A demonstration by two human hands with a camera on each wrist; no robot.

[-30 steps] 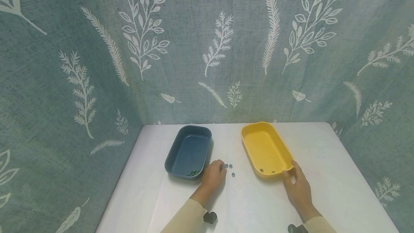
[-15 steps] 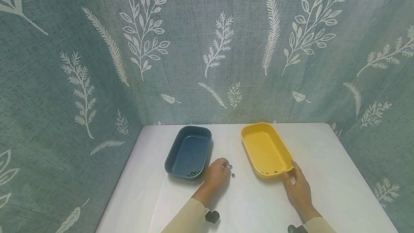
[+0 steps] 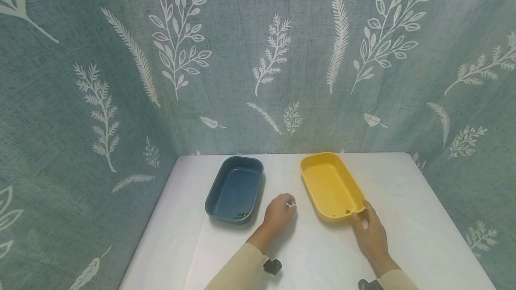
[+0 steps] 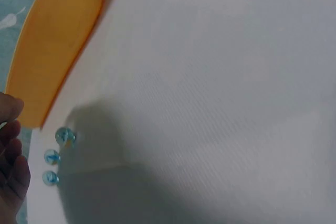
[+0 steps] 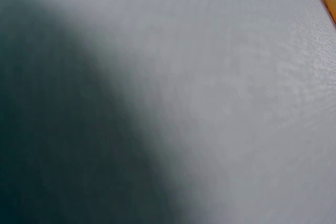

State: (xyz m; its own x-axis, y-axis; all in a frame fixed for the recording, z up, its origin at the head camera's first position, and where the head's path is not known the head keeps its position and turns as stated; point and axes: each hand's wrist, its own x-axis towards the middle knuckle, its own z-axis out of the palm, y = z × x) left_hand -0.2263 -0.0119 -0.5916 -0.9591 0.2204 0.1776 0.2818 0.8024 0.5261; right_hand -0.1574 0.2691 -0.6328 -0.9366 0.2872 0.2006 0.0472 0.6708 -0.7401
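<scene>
The yellow tray (image 3: 330, 185) stands on the white surface (image 3: 314, 254), and everything else is placed from it. The right hand (image 3: 371, 232) rests at its near corner, thumb on the rim and fingers along the outer wall, a light grip on the tray. Small dark beads (image 3: 340, 212) lie inside against that near wall.

The left hand (image 3: 279, 211) hovers just beside the tray's near left side, fingers curled around something small and pale at the fingertips; whether the grip actually pinches it cannot be told. In the left wrist view three blue glass beads (image 4: 54, 156) lie in a row on the surface just off the tray's edge, beside the fingers (image 4: 11, 150).

Further left of the yellow tray, beyond the left hand, stands a dark blue tray (image 3: 235, 189) with green beads (image 3: 241, 215) at its near end. Leaf-patterned cloth (image 3: 258, 57) hangs behind both trays.
</scene>
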